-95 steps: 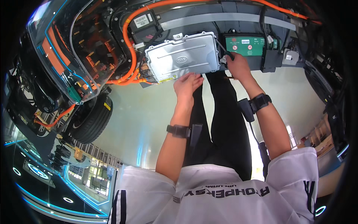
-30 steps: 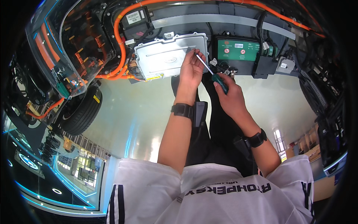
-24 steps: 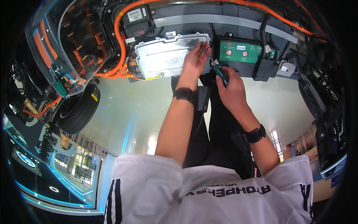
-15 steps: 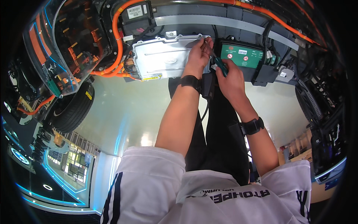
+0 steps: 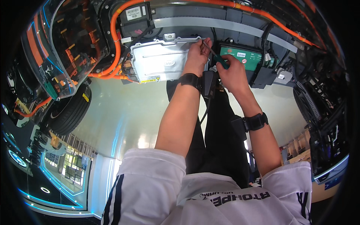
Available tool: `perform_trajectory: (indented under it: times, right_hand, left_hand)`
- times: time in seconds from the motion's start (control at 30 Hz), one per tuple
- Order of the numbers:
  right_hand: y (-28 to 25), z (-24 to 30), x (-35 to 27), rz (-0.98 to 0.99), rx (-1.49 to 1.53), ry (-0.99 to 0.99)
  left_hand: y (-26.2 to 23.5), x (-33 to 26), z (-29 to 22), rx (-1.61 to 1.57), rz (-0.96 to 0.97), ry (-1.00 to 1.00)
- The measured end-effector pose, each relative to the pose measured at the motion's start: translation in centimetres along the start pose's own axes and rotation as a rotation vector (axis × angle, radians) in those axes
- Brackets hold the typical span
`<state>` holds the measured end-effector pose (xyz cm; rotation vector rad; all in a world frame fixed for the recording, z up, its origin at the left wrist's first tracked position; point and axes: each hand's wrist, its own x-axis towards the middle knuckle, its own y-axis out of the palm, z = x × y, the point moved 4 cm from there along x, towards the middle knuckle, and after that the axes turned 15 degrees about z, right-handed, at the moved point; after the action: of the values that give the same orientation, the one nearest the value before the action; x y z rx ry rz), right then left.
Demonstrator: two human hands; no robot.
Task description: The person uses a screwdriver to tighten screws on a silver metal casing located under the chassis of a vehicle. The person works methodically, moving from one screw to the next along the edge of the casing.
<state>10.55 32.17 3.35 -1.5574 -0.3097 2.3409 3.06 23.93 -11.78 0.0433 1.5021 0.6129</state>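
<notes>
My right hand (image 5: 233, 75) is wrapped around the dark green handle of a screwdriver (image 5: 221, 60). Its thin shaft slants up and left to the upper right corner of a silver metal housing (image 5: 161, 60). There my left hand (image 5: 198, 57) has its fingers curled together around the tip; whether they pinch the shaft or a small fastener is hidden. The left wrist rests near the housing's right side. A black box-shaped device (image 5: 209, 84) with a cable sits at that wrist's band.
To the right of the housing is a green-labelled black module (image 5: 243, 56). Thick orange cables (image 5: 117, 41) run along the left and top. A grey metal bar (image 5: 225, 27) crosses behind. A tyre (image 5: 71, 110) stands at left; pale floor (image 5: 138, 108) lies below.
My right hand has shifted its hold on the screwdriver, with fingers now higher over the handle. My left hand stays at the housing corner. The whole view has shifted slightly.
</notes>
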Motion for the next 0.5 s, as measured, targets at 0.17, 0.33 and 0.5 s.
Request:
perform_trajectory:
  times: [0.17, 0.33, 0.5]
  right_hand:
    - [-1.5, 0.9, 0.9, 0.034, -0.028, -0.007]
    - [-2.1, 1.5, 1.8, 0.077, -0.088, 0.001]
    - [-1.9, 1.7, 2.7, 0.160, -0.023, 0.111]
  left_hand:
    - [0.8, -0.2, 0.0, -0.034, -0.044, 0.031]
    - [0.2, 0.7, -0.1, -0.123, -0.082, 0.018]
    - [-0.2, 1.2, -0.1, -0.181, -0.093, -0.012]
